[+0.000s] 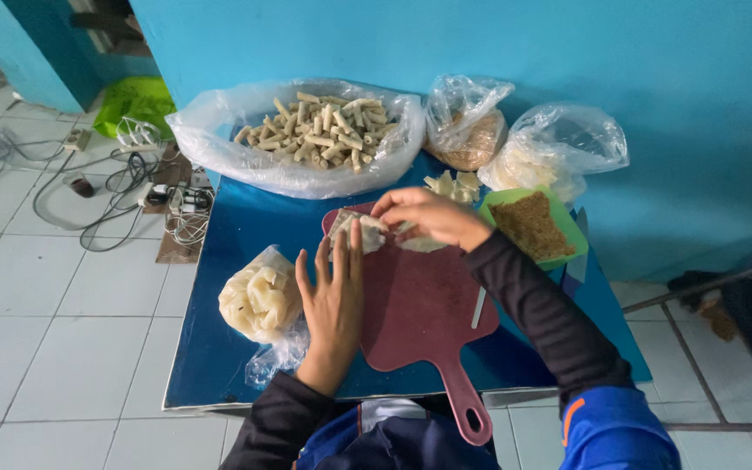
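Left hand: the left hand (332, 292) lies flat and open on the cutting board, fingers stretched out and fingertips pressing the near edge of the wrapper; it grips nothing.
Right hand: the right hand (433, 216) is curled over the far side of the wrapper, fingers bent and pinching its edge.
Wrapper: the pale thin wrapper (374, 233) sits at the far end of the cutting board, between the two hands and touched by both.
Cutting board: a dark red cutting board (419, 309) with a handle lies on the table, its handle hanging past the near edge toward the person.
Table: a blue table (237, 235) stands against a blue wall.
Big bag: an open clear bag of finished rolls (319, 130) sits at the far side of the table.
Near bag: a bag of pale folded sheets (261, 296) lies just left of the left hand.
Green tray: a green tray (533, 226) of brown crumbs sits just right of the right hand.
Far bags: two more clear bags (515, 144) stand behind the tray.
Floor: cables (106, 187) lie on the white tiles to the left.
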